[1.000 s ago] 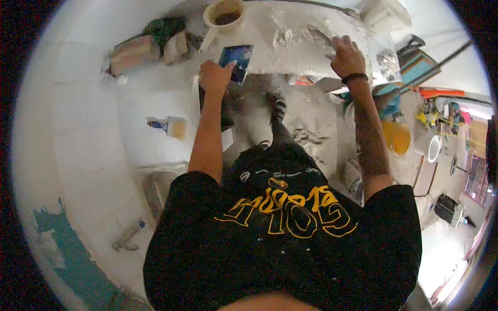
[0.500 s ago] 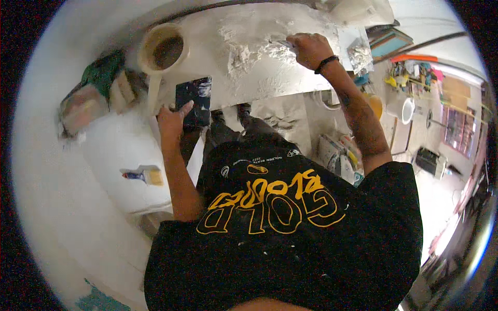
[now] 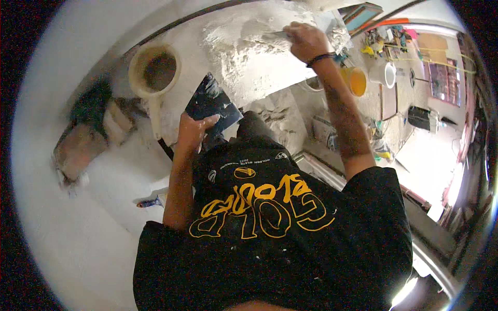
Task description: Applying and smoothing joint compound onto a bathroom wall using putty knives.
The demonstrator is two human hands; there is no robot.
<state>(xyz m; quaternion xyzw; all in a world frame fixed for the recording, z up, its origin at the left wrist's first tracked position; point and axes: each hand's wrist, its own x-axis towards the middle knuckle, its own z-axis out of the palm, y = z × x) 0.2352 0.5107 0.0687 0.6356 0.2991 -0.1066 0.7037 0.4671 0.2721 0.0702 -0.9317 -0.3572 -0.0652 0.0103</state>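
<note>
Left hand grasping a dark plate by its edge, right hand clenched around a scraper, white paste nearby

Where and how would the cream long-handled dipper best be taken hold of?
Probably around the middle of its handle, coming from the person's side: that slim handle juts from the dipper's round bowl toward the person. The left hand is nearer but holds a dark plate.
</note>
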